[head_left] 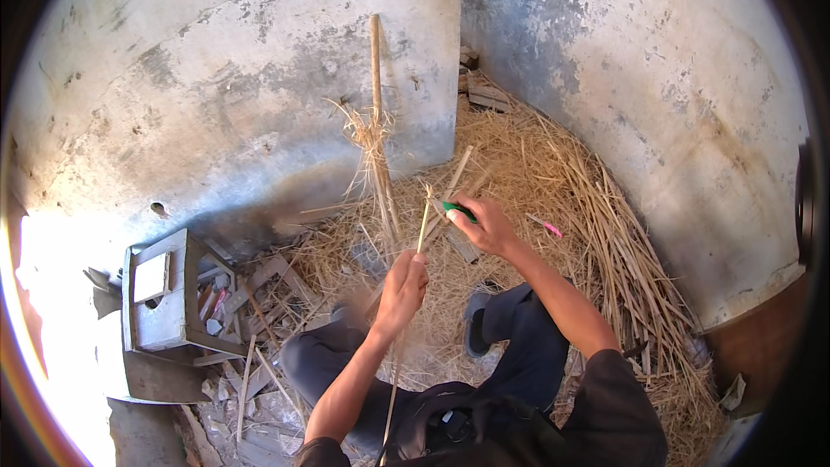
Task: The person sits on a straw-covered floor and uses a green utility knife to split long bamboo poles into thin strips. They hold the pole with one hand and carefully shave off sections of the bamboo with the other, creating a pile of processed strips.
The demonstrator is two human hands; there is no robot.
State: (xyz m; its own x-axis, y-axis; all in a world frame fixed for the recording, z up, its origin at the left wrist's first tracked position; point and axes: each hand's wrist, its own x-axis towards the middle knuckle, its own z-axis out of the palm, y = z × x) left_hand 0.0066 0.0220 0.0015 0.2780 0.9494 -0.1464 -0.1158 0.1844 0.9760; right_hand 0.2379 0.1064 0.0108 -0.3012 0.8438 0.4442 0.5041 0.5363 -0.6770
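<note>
My left hand [403,292] is closed around a thin, pale stick [423,229], which slants up past my fingers and runs down over my lap. Frayed, curled shavings [429,194] cluster at the stick's upper end. To the right, my right hand [486,223] is closed on a small green-handled knife [460,210]. The knife's tip end points at the stick just below the shavings; whether it touches cannot be made out. My palm and fingers hide part of the handle.
A pole [375,65] wrapped with frayed fibres leans on the wall [259,60]. Straw-like shavings [536,156] cover the floor, with long thin sticks [622,268] piled right. A pink tool [546,226] lies on them. At left stands a wooden box frame [164,329] among scrap boards.
</note>
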